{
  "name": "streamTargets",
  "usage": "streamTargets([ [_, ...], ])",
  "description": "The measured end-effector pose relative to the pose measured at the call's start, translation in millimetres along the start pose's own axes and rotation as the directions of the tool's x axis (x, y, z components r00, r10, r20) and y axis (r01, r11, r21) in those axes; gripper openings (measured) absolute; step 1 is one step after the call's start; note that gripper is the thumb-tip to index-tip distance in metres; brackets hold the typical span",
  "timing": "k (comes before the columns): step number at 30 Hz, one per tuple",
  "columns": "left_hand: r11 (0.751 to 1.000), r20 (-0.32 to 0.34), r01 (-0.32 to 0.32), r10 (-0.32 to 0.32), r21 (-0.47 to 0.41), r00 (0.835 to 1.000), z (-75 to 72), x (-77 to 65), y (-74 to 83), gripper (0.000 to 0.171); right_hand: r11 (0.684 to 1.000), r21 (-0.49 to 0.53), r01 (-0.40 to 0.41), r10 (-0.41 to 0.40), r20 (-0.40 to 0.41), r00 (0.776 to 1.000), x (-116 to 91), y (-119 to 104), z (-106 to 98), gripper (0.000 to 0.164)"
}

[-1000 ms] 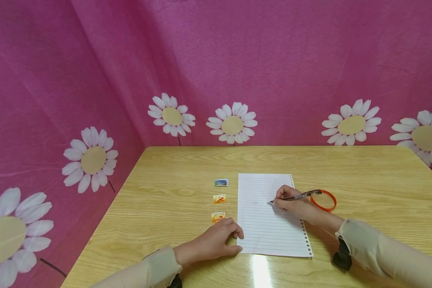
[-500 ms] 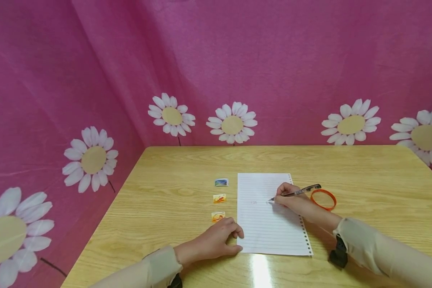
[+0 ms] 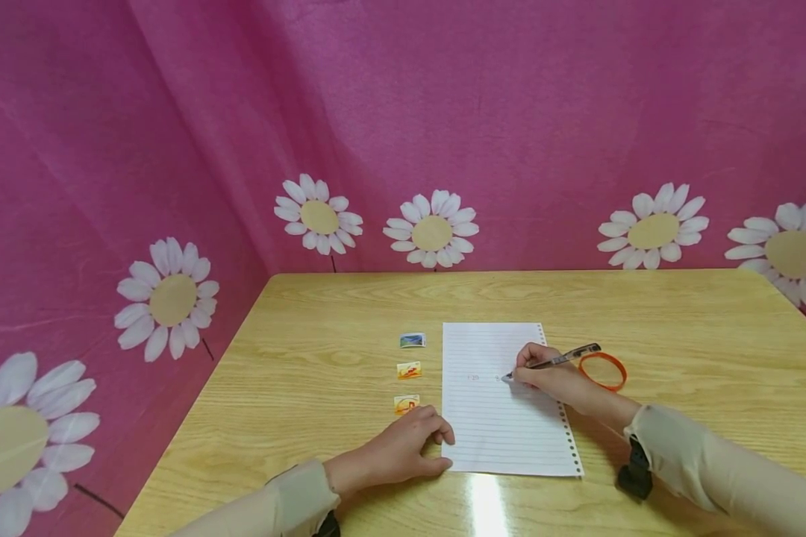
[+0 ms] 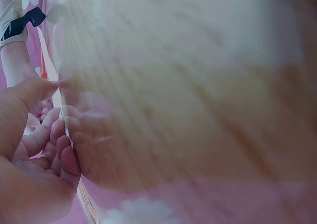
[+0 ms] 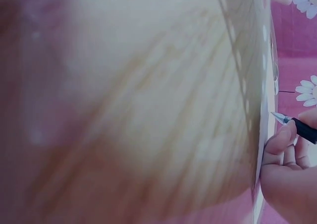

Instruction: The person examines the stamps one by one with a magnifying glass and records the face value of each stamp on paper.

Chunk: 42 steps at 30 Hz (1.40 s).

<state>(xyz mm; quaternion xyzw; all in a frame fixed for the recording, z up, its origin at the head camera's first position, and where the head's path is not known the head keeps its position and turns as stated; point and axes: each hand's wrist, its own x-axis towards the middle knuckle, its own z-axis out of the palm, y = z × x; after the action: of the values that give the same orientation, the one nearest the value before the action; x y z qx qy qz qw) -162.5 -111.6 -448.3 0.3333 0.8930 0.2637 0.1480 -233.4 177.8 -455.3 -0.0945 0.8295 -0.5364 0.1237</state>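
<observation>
The R hand [image 3: 552, 382] has a pen [image 3: 567, 356] pinched btwn its thumb and fingers, w/ the fingers curled up close round it. The pen leans, its back end up to the right, and its tip is at the paper [image 3: 490, 429], abt the middle of the page; can't tell if the tip touches. The paper has lines and lies flat on the wood table [image 3: 309, 335], w/ a row of small holes [image 3: 568, 432] down its right side. Left of the pen tip are two bits of tiny reddish writing [image 3: 473, 378], too small to read for sure. The L hand [image 3: 403, 449] rests by the paper's low left edge, thumb and fingertips on or right at the edge. Its fingers are a bit bent, w/ a gap btwn them and the thumb, and it grips nothing. Three small pics sit in a line left of the paper: a blue-green card [image 3: 413, 341] up top, a yellow card [image 3: 409, 371] next, and a yellow-red card [image 3: 404, 403] at the bottom, just by the L hand's knuckles. An orange ring [image 3: 624, 371] lies right of the paper, near the pen's back end. Behind is pink cloth [image 3: 510, 112] w/ big white flowers [image 3: 432, 233].
</observation>
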Motion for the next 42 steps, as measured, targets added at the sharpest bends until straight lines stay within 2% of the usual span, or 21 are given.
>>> streamTargets([
  [6, 1.0, -0.006, -0.006, 0.005, -0.002, 1.0, -0.9, 0.8, -0.5, 0.018, 1.0, -0.019, 0.009, -0.009, 0.004, 1.0, 3.0, -0.1, -0.7, 0.016],
  [20, 1.0, -0.018, -0.016, 0.016, -0.003, 1.0, -1.5, 0.8, -1.1, 0.018, 0.996, 0.032, 0.086, -0.086, 0.008, 0.996, 3.3, 2.0, 0.7, 0.019],
  [31, 1.0, -0.009, -0.009, 0.009, -0.011, 1.0, -0.5, 1.0, -1.5, 0.018, 0.998, 0.044, 0.049, -0.049, -0.014, 0.999, 4.0, 3.5, 4.3, 0.018],
  [42, 1.0, -0.006, -0.007, 0.007, -0.001, 1.0, 0.0, 0.2, -0.2, 0.018, 1.0, 0.005, 0.026, -0.026, -0.004, 1.0, 3.9, 4.4, 3.9, 0.017],
])
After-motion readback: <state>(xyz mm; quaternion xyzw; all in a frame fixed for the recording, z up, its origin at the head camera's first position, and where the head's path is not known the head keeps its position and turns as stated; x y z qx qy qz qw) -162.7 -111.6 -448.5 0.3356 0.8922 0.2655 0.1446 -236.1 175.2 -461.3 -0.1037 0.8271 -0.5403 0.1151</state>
